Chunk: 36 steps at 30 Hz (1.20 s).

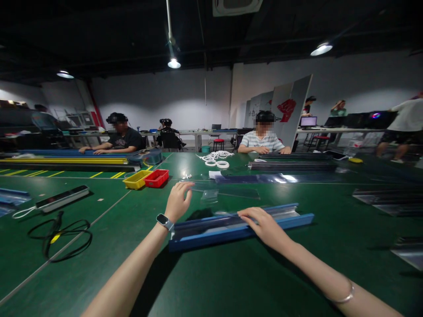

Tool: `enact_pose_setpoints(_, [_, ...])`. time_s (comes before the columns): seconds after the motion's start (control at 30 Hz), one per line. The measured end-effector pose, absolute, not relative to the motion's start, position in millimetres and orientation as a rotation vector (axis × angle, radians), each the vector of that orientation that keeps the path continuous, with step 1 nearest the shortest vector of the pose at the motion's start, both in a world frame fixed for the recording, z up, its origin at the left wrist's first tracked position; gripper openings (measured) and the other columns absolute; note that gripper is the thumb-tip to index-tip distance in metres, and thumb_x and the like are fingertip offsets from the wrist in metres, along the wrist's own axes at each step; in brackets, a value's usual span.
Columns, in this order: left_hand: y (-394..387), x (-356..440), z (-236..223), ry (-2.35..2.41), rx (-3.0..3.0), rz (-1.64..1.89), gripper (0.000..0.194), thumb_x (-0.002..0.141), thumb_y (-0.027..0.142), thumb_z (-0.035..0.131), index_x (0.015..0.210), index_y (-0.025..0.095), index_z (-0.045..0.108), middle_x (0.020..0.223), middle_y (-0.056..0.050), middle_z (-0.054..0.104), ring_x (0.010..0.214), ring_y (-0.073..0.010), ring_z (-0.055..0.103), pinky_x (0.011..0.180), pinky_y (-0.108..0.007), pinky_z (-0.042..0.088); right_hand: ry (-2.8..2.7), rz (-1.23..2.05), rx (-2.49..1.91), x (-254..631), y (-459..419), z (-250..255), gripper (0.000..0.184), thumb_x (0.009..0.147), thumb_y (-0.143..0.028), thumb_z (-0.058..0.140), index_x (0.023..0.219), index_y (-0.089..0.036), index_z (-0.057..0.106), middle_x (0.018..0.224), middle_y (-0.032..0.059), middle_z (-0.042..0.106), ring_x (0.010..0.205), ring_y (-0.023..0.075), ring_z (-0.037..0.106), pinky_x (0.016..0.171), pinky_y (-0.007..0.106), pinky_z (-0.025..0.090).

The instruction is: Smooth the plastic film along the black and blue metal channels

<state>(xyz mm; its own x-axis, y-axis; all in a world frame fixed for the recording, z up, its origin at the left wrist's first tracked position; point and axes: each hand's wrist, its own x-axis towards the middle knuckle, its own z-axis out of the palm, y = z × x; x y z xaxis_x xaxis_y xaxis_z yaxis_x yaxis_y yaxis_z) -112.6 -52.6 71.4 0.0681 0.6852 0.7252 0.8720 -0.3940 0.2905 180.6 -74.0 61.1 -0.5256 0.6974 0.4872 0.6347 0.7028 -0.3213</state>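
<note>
A blue channel-shaped profile [198,242] lies lengthwise before me on the green table, its hollow facing up and pale inside. My right hand [266,226] is at its right half, fingers bent into the hollow and thumb by the near wall, gripping it. My left hand [178,200] reaches past the profile's left end, fingers stretched out and nothing visible in them. Close to those fingertips lie thin clear plastic pieces [209,195] and a few tiny white bits [187,176]. A dark translucent strip [214,222] seems to lie inside the profile.
Yellow bin [137,179] and red bin [157,178] stand beyond my left hand. Left are a power strip [62,199] and a coiled black cable [59,237]. White tape rolls [216,164], clear film [274,178] and metal profiles [380,200] lie farther off. Co-workers sit opposite.
</note>
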Motion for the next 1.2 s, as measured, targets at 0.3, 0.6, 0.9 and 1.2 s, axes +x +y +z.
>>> enact_pose_setpoints(0.3, [-118,-94,73,-1.126,-2.371,-0.757,0.03,0.076,0.029,0.043,0.105,0.022,0.05,0.115,-0.003,0.045,0.109,-0.0167,0.037,0.095,-0.039,0.028,-2.431,-0.035,-0.933,215,-87,45,0.026,0.081,-0.025,0.034,0.1,-0.023,0.052,0.106,0.0034,0.051,0.1,0.0132,0.045,0.087,0.032,0.038])
enact_pose_setpoints(0.6, [-136,-128,53,-1.118,-2.324,-0.655,0.016,0.074,0.031,0.047,0.079,0.02,0.056,0.095,-0.001,0.056,0.102,-0.0161,0.043,0.096,-0.042,0.028,-2.389,-0.13,-1.029,255,-72,39,0.026,0.08,-0.026,0.036,0.101,-0.022,0.051,0.109,0.0027,0.049,0.103,0.0141,0.043,0.09,0.033,0.037])
enact_pose_setpoints(0.9, [-135,-121,50,-1.004,-2.516,-0.621,0.026,0.077,0.04,0.04,0.081,0.018,0.053,0.073,-0.004,0.054,0.074,-0.0101,0.051,0.078,-0.029,0.042,-2.36,-0.157,-1.032,269,-60,33,0.026,0.079,-0.029,0.038,0.1,-0.023,0.053,0.11,0.0021,0.048,0.105,0.0141,0.043,0.091,0.032,0.036])
enact_pose_setpoints(1.2, [-123,-125,34,-0.994,-2.566,-0.536,0.022,0.08,0.032,0.037,0.08,0.017,0.054,0.068,-0.002,0.051,0.067,-0.0078,0.047,0.07,-0.024,0.038,-2.375,-0.202,-1.169,268,-58,26,0.027,0.081,-0.033,0.036,0.098,-0.024,0.053,0.105,0.001,0.052,0.101,0.0138,0.044,0.089,0.033,0.033])
